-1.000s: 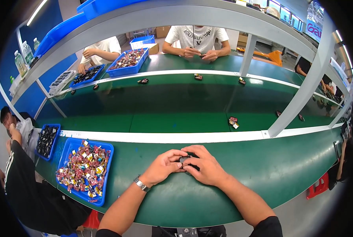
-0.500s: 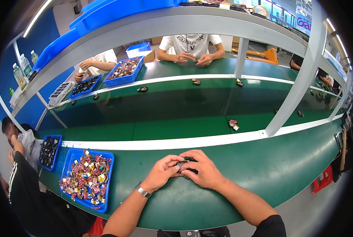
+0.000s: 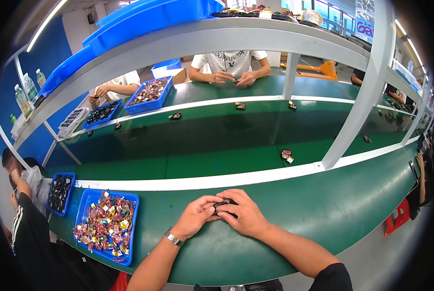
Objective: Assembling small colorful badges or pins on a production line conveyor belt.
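Between my two hands is a small black plastic part (image 3: pixel 220 206), mostly covered by the fingers. My left hand (image 3: pixel 194 217), below a metal watch (image 3: pixel 173 237), pinches it from the left. My right hand (image 3: pixel 247 213) curls over it from the right, thumb and fingertips pressed against it. Both hands are closed, just above the green worktop (image 3: pixel 285 213). To the left stands a blue tray (image 3: pixel 136 218) heaped with small circuit boards (image 3: pixel 105 224) bearing white and yellow pieces.
A smaller blue tray (image 3: pixel 72 182) of black parts stands farther left. Beyond the white rail (image 3: pixel 197 183), boards (image 3: pixel 287 155) lie spaced along the green belt (image 3: pixel 217 131). A grey shelf frame (image 3: pixel 343 131) rises at right. People sit across and at both sides.
The view has shifted slightly, so the scene sits a little lower. My fingers have moved around the black part, the right ones now covering more of it.
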Motion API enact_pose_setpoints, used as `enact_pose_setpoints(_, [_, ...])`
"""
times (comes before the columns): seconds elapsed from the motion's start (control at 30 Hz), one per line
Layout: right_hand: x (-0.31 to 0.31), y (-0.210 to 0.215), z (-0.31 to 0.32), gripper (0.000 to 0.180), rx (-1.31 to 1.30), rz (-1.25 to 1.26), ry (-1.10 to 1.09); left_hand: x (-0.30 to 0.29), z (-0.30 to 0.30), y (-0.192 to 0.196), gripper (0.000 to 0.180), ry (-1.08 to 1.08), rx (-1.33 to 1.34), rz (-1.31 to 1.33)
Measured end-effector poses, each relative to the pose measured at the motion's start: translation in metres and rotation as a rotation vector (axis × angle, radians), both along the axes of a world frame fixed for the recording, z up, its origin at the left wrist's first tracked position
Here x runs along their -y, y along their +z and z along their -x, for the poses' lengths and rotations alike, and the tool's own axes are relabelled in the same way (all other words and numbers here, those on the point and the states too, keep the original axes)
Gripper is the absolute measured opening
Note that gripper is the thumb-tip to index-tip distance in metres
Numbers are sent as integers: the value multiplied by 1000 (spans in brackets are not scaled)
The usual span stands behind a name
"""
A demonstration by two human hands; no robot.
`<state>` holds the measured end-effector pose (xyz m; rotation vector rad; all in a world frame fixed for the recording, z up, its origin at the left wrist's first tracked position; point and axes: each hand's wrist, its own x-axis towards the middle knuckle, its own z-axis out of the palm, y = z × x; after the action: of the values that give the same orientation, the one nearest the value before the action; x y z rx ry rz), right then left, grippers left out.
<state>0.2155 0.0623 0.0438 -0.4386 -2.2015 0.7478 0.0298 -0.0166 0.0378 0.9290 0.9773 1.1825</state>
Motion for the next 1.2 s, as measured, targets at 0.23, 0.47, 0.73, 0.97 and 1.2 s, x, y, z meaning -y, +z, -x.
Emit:
enact_pose_setpoints(0.23, [1, 3, 0, 20, -39, -41, 1, 0, 0, 1, 29, -6, 54, -13])
enact_pose_setpoints(0.47, [5, 2, 2, 18, -41, 1, -3, 1, 0, -3, 29, 7, 44, -4])
enact_pose_setpoints(0.73, [6, 17, 1, 23, -60, -153, -52, 0, -4, -7, 25, 35, 195, -46])
enact_pose_setpoints(0.97, [4, 6, 0, 20, -114, -162, -85, -4, -9, -10, 27, 9, 266, -86])
enact_pose_setpoints(1.2, [7, 5, 1, 24, -145, 49, -52, -2, -7, -8, 28, 31, 205, -98])
